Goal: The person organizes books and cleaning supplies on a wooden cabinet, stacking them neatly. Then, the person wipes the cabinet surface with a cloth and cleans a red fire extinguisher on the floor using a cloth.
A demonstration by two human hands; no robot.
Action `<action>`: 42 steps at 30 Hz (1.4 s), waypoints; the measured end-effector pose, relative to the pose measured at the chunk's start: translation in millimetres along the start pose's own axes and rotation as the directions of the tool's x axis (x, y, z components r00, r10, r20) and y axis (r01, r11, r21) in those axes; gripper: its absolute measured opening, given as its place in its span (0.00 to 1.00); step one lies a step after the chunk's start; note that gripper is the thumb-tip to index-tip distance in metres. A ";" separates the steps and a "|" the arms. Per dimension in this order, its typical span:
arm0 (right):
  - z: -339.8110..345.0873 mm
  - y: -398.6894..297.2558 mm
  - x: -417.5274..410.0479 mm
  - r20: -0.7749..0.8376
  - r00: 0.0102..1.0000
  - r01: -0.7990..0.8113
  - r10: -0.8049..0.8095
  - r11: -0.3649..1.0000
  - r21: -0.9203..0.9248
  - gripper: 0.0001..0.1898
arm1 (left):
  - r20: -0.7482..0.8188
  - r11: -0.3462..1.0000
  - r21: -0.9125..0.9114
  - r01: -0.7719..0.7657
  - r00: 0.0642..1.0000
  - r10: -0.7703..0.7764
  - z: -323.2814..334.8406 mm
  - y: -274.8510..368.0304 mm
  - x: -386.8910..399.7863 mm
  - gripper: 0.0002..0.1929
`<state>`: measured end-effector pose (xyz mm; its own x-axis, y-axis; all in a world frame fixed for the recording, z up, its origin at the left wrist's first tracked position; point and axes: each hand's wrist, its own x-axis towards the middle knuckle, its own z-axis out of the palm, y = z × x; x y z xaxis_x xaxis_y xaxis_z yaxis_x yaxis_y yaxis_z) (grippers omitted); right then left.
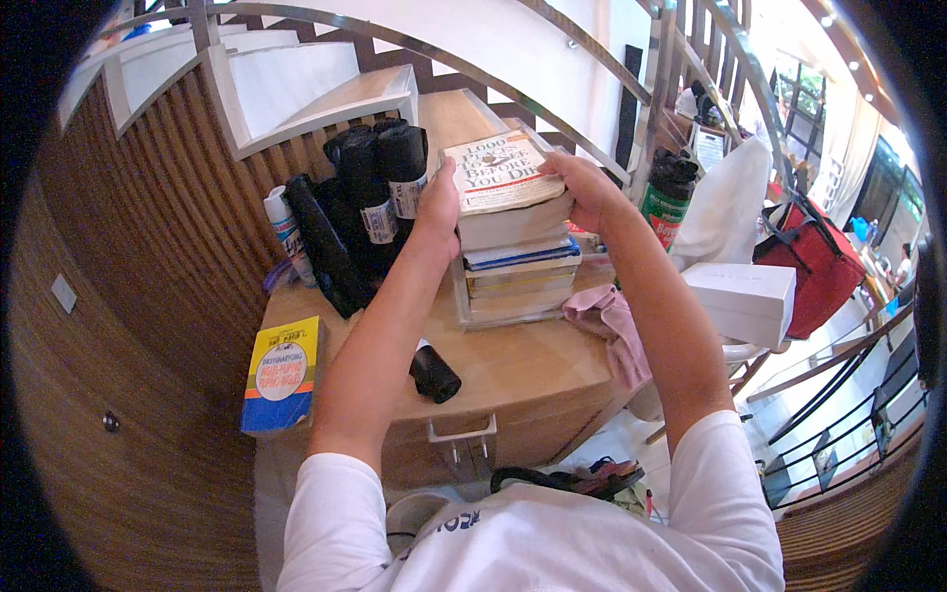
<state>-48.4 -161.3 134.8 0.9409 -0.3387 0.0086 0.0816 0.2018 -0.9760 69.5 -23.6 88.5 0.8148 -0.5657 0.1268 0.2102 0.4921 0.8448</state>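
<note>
Both hands are on a thick white-covered paperback (497,174) at the top of a stack of books. My left hand (442,203) presses flat along its left side, thumb up by the cover's edge. On the far side, my right hand (586,191) grips the right edge, with fingers over the cover. Beneath it lie several more books (521,285), one with a blue edge, in what looks like a clear tray or box. A pink cloth (610,325) sits to the right of the stack. The lower books are partly hidden.
Black plastic bag rolls (362,192) and a spray can (288,229) stand at the left. A yellow-and-blue dictionary (281,377) lies at the wooden cabinet top's (510,362) left edge, near a black roll (435,372). Right are a white box (740,300), a red bag (814,266) and a stair rail (473,63).
</note>
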 end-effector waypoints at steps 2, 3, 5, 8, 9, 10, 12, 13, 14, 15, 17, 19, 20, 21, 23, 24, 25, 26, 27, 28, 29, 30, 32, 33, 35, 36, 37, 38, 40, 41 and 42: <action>-19.2 8.1 9.8 -0.012 0.998 -0.066 0.066 0.997 -0.048 0.22 | -0.045 0.994 0.104 0.037 0.998 -0.032 8.3 1.6 -4.6 0.26; -20.0 14.8 12.7 -0.010 0.999 -0.053 0.053 0.998 -0.043 0.24 | -0.022 0.994 0.106 0.030 0.999 -0.028 0.8 0.9 -1.4 0.27; -17.0 27.1 17.6 0.005 1.000 -0.018 0.018 0.999 -0.040 0.29 | 0.021 0.994 0.108 -0.001 1.000 -0.002 -20.1 1.7 9.6 0.29; -11.0 29.7 -0.5 -0.035 0.999 -0.012 0.013 1.000 0.022 0.33 | 0.112 0.997 -0.059 -0.053 0.992 0.060 -1.9 -3.4 -13.0 0.32; -4.4 25.6 -7.1 -0.079 0.997 0.001 0.002 1.000 0.029 0.32 | 0.078 0.996 -0.068 -0.061 0.995 0.066 7.0 0.8 -22.0 0.33; -11.3 21.3 -0.6 -0.055 0.994 -0.092 0.094 0.995 0.022 0.33 | 0.047 0.994 -0.081 -0.067 0.996 0.071 17.4 5.7 -29.2 0.34; -12.5 24.2 1.5 -0.098 0.995 0.003 -0.003 1.000 0.004 0.31 | 0.060 0.994 -0.079 -0.077 0.995 0.082 22.1 7.7 -35.6 0.39; -10.1 26.0 -0.3 -0.116 0.992 0.048 -0.048 0.999 -0.003 0.31 | 0.072 0.992 -0.055 -0.113 0.991 0.117 16.8 7.9 -31.3 0.41; -6.5 26.2 -1.6 -0.091 0.990 0.103 -0.109 0.992 -0.066 0.30 | 0.085 0.988 -0.032 -0.148 0.985 0.150 8.1 6.5 -24.6 0.43; -11.5 30.2 1.2 -0.092 0.989 0.109 -0.114 0.993 -0.055 0.29 | 0.105 0.986 -0.012 -0.165 0.981 0.165 8.8 3.8 -25.4 0.46; -22.5 37.7 11.3 -0.092 0.988 0.122 -0.125 0.992 -0.031 0.27 | 0.131 0.990 -0.014 -0.138 0.982 0.138 13.8 -2.1 -25.2 0.48; -23.5 30.7 13.6 -0.064 0.997 0.041 -0.036 0.996 0.082 0.25 | 0.140 0.992 -0.018 -0.127 0.982 0.129 17.5 2.6 -31.3 0.49; -25.0 29.0 14.6 -0.045 0.999 -0.002 0.008 0.990 0.138 0.25 | 0.075 0.988 0.008 -0.155 0.985 0.154 15.2 -5.9 -22.9 0.48; -20.8 29.8 16.5 -0.067 0.998 0.018 -0.010 0.991 0.131 0.24 | 0.107 0.982 -0.007 -0.190 0.976 0.190 10.2 -7.2 -15.6 0.48; -18.0 38.1 19.7 -0.104 0.994 0.046 -0.035 0.993 0.110 0.23 | 0.154 0.965 -0.043 -0.259 0.953 0.262 -0.2 -9.8 -7.8 0.47; -44.8 49.5 33.3 -0.216 0.969 0.101 -0.117 0.991 -0.082 0.24 | 0.239 0.979 -0.109 -0.171 0.952 0.193 7.9 -11.4 -12.6 0.46; -29.4 49.2 26.1 -0.216 0.973 0.084 -0.079 0.996 0.017 0.24 | 0.248 0.975 -0.157 -0.160 0.949 0.195 6.6 -5.6 -20.7 0.47; -20.4 44.3 12.3 -0.126 0.987 0.108 -0.102 0.993 0.044 0.22 | 0.224 0.954 -0.161 -0.254 0.932 0.286 3.2 -14.5 -12.2 0.47; -12.8 43.9 9.4 -0.131 0.980 0.159 -0.151 0.986 0.053 0.21 | 0.201 0.923 -0.161 -0.350 0.904 0.378 0.9 -21.7 -6.5 0.47; -21.8 44.8 7.1 -0.107 0.969 0.224 -0.223 0.975 -0.001 0.23 | 0.190 0.903 -0.143 -0.406 0.884 0.427 6.6 -30.2 -2.6 0.47; -23.1 40.4 9.1 -0.122 0.981 0.152 -0.147 0.988 0.033 0.27 | 0.167 0.892 -0.103 -0.440 0.877 0.451 6.1 -29.0 1.0 0.47; -34.9 41.6 19.4 -0.075 0.992 0.113 -0.104 0.986 0.123 0.30 | 0.134 0.899 -0.079 -0.430 0.889 0.437 8.1 -27.8 3.9 0.47; -19.2 42.4 13.1 0.042 0.990 0.134 -0.136 0.989 0.055 0.39 | 0.058 0.913 0.009 -0.408 0.912 0.407 -1.9 -17.6 2.5 0.48; -40.6 44.7 17.5 0.012 0.986 0.168 -0.168 0.985 -0.030 0.43 | 0.067 0.910 0.061 -0.410 0.911 0.406 8.5 -21.0 -6.3 0.48; -20.4 38.8 10.5 0.024 0.994 0.104 -0.104 0.994 0.017 0.43 | 0.068 0.878 0.227 -0.421 0.906 0.417 -5.7 -15.2 -24.8 0.48; -14.9 37.4 5.1 0.020 0.997 0.075 -0.076 0.996 0.038 0.43 | 0.096 0.858 0.299 -0.418 0.908 0.409 -12.2 -14.9 -29.4 0.49; -13.3 46.0 4.0 -0.070 0.985 0.156 -0.155 0.988 0.004 0.42 | 0.123 0.832 0.369 -0.414 0.909 0.398 -19.2 -14.1 -34.7 0.49; -12.0 57.1 3.9 -0.156 0.959 0.233 -0.236 0.972 -0.038 0.42 | 0.150 0.802 0.435 -0.410 0.911 0.385 -27.3 -13.2 -41.5 0.49; -28.9 55.7 -0.2 -0.266 0.854 0.425 -0.448 0.894 -0.141 0.37 | 0.262 0.541 0.671 -0.507 0.845 0.467 -27.6 -10.1 -75.6 0.46; -35.9 57.3 -17.2 -0.270 0.793 0.519 -0.546 0.838 -0.168 0.32 | 0.440 0.183 0.790 -0.585 0.750 0.494 -37.8 9.3 -114.8 0.44; -39.8 56.1 -38.9 -0.269 0.720 0.610 -0.640 0.768 -0.195 0.28 | 0.616 -0.206 0.777 -0.595 0.650 0.446 -52.5 32.8 -152.1 0.43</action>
<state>-93.5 -173.4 71.1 0.5368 -0.6198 0.5724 0.5724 -0.2308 -0.7868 -19.1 113.3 69.6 0.2902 -0.5557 0.7791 -0.9480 -0.2783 0.1546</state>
